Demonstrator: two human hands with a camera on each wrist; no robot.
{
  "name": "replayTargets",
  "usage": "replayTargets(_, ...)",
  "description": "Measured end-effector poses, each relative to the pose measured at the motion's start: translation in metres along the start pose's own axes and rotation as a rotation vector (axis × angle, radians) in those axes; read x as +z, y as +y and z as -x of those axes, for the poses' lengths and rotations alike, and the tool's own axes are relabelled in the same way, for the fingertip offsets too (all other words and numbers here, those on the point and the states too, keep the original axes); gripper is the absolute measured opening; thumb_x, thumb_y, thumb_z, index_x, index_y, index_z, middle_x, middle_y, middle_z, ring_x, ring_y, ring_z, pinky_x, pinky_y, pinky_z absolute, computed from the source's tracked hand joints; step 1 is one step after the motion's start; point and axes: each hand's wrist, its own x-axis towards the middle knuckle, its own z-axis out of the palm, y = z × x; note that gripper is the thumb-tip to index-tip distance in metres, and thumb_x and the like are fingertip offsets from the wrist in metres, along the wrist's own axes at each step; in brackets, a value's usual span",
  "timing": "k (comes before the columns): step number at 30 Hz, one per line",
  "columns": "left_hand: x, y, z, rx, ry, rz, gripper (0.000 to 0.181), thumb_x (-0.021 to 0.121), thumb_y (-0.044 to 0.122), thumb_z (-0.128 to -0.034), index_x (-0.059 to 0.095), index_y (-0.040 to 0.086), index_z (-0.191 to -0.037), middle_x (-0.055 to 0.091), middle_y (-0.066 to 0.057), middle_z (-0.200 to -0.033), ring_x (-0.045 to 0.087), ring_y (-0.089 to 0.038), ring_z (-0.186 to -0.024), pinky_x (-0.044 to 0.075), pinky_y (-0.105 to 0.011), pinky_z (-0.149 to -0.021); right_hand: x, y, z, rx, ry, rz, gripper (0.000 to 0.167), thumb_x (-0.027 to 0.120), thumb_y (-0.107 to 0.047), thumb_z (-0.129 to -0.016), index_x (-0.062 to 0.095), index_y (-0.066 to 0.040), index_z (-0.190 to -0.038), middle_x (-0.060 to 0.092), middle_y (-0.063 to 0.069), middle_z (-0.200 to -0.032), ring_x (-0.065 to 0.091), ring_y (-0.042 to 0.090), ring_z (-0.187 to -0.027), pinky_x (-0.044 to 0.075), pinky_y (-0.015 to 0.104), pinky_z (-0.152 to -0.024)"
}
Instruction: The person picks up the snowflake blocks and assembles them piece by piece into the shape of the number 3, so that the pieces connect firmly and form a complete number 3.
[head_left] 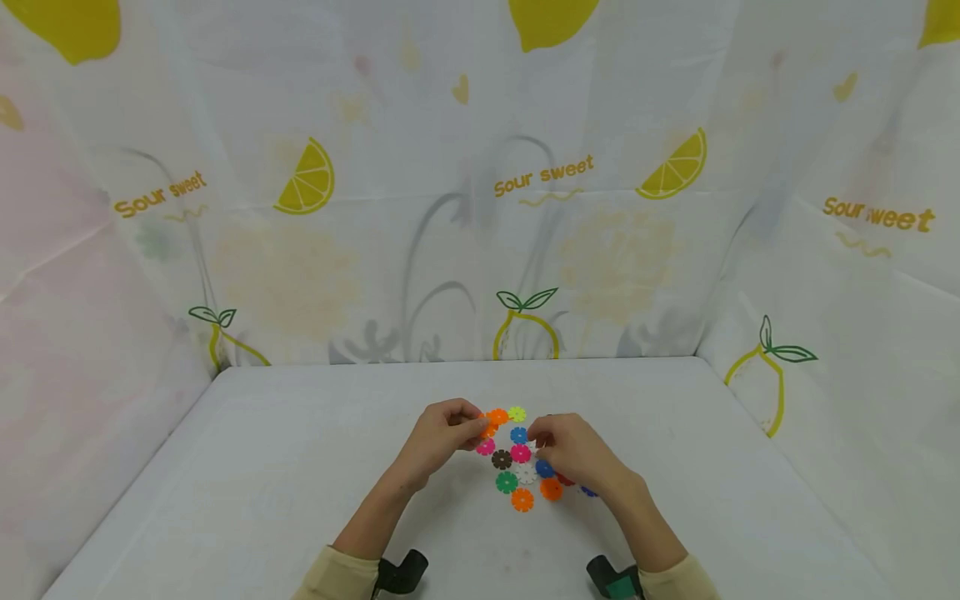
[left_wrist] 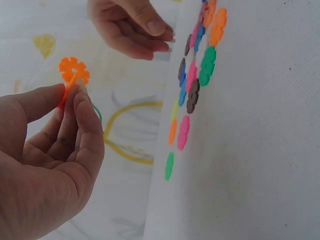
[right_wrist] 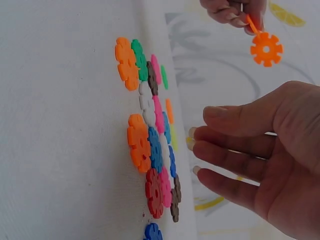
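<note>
My left hand [head_left: 444, 440] pinches two orange notched plastic discs [right_wrist: 266, 49] joined edge to edge, held up above the table; one is edge-on between thumb and fingers, the other sticks out beyond the fingertips. To the right, my right hand [head_left: 576, 450] hovers over the loose discs with its thumb and fingers apart. Nothing shows between them in the right wrist view. Below both hands lie flat notched discs: a green disc [head_left: 507, 482], a brown disc [head_left: 502, 459], a pink disc [head_left: 521, 453], a red disc [right_wrist: 154, 193] and several others. My right hand hides part of them in the head view.
The discs lie in a loose cluster on a white-covered table [head_left: 262, 483], with a yellow disc [head_left: 517, 413] at its far side and an orange disc [head_left: 522, 500] nearest me. Behind the table hangs a white lemon-print cloth [head_left: 420, 275].
</note>
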Motion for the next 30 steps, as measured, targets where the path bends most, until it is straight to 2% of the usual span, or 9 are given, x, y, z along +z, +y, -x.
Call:
replayTargets(8,0.000,-0.001,0.000,-0.002,0.007,0.003,0.025,0.068,0.026,-0.0942,0.067,0.003,-0.101,0.072,-0.010,-0.089,0.070,-0.036,-0.090,0.060,-0.030,-0.080,0.006,0.003,0.001,0.082,-0.054,0.067,0.016,0.073,0.001,-0.083,0.072,-0.008,-0.096,0.063,0.002,-0.085,0.053,0.017,-0.079,0.051,0.032,-0.070)
replayTargets(15,0.002,0.001,0.001,0.005,0.029,-0.003,0.021,0.067,0.020,-0.0947,0.066,0.000,-0.101,0.073,-0.012,-0.089,0.068,-0.020,-0.078,0.060,-0.031,-0.079,0.015,0.010,-0.001,0.073,-0.072,0.145,0.021,0.076,0.003,-0.076,0.071,-0.008,-0.093,0.058,0.002,-0.082,0.050,0.016,-0.077,0.049,0.032,-0.069)
replayTargets(20,0.002,-0.003,-0.001,0.011,0.034,-0.008,0.022,0.067,0.021,-0.0946,0.067,0.000,-0.101,0.073,-0.013,-0.090,0.068,-0.020,-0.078,0.060,-0.031,-0.079,0.016,0.013,-0.002,0.060,-0.059,0.108,0.020,0.076,0.005,-0.075,0.069,-0.007,-0.090,0.057,0.003,-0.082,0.049,0.017,-0.076,0.048,0.031,-0.068)
replayTargets(27,0.001,-0.004,0.001,0.001,0.008,0.004,0.024,0.068,0.023,-0.0943,0.067,0.001,-0.103,0.073,-0.009,-0.090,0.070,-0.024,-0.084,0.060,-0.031,-0.080,0.015,0.012,0.002,0.121,-0.061,0.017,0.020,0.076,0.005,-0.075,0.067,-0.008,-0.089,0.055,0.005,-0.081,0.048,0.018,-0.077,0.046,0.028,-0.062)
replayTargets(30,0.001,-0.002,0.001,-0.005,0.006,0.006,0.024,0.068,0.023,-0.0940,0.068,0.001,-0.104,0.074,-0.009,-0.092,0.071,-0.025,-0.085,0.060,-0.030,-0.080,0.013,0.012,0.002,0.119,-0.055,-0.002,0.021,0.076,0.006,-0.074,0.068,-0.006,-0.088,0.054,0.005,-0.079,0.048,0.019,-0.075,0.044,0.028,-0.059)
